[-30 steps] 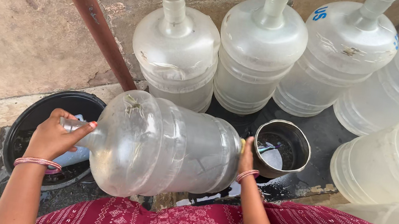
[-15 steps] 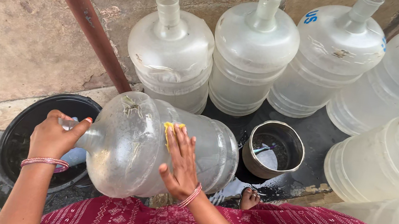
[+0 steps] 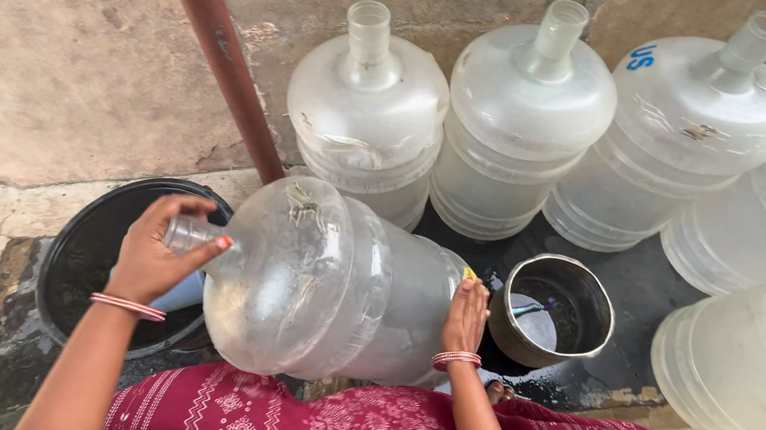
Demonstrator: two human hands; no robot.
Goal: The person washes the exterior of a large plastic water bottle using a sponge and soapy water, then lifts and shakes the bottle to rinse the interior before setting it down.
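Head view, looking straight down: the big clear water jug [image 3: 332,283] lies on its side across the person's lap line, neck pointing left over the black tub [image 3: 80,276]. The left hand [image 3: 157,252] is wrapped around the jug's neck, fingers closed on it and steadying the mouth above the tub. The right hand [image 3: 466,316] is pressed flat against the jug's base end, fingers together, with a yellow scrub pad [image 3: 469,274] peeking out at the fingertips; it looks pinned between hand and plastic, though the view there is too tight to be sure.

And here's the change: half a second ago that right hand was spread across the middle of the jug's body with the pad; now it has slid along to the bottom end. The left hand has kept its grip on the neck throughout, and the jug has hardly shifted. By my reading, the scrubbing has moved from the side wall to the base.

Just right of the jug sits a steel pot [image 3: 553,311] on wet ground, and a row of upright empty jugs [image 3: 529,116] lines the wall behind, beside a rusty pipe [image 3: 217,39].
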